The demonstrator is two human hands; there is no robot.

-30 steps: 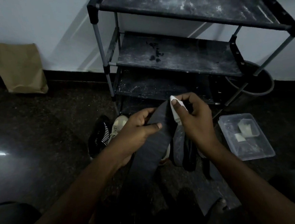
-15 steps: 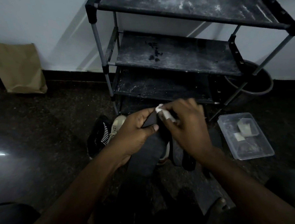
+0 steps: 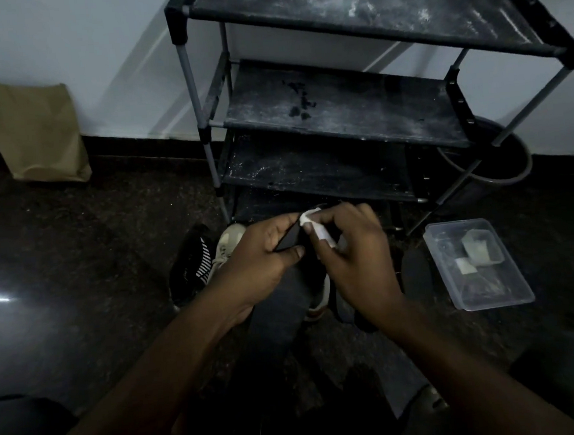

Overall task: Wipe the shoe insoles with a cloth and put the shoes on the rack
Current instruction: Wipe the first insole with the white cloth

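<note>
My left hand (image 3: 264,253) grips the upper end of the dark insole (image 3: 276,321) at the centre of the frame, thumb curled over its edge. My right hand (image 3: 358,263) pinches a small white cloth (image 3: 309,217) against its tip. My hands hide much of the floor beneath; 2 shoes peek out at left, a black striped shoe (image 3: 193,262) and a pale sneaker (image 3: 227,246). The dusty rack (image 3: 339,110) stands just behind. A clear plastic box (image 3: 478,264) lies right, a dark bucket (image 3: 501,162) behind the rack, a brown paper bag (image 3: 31,127) upper left
</note>
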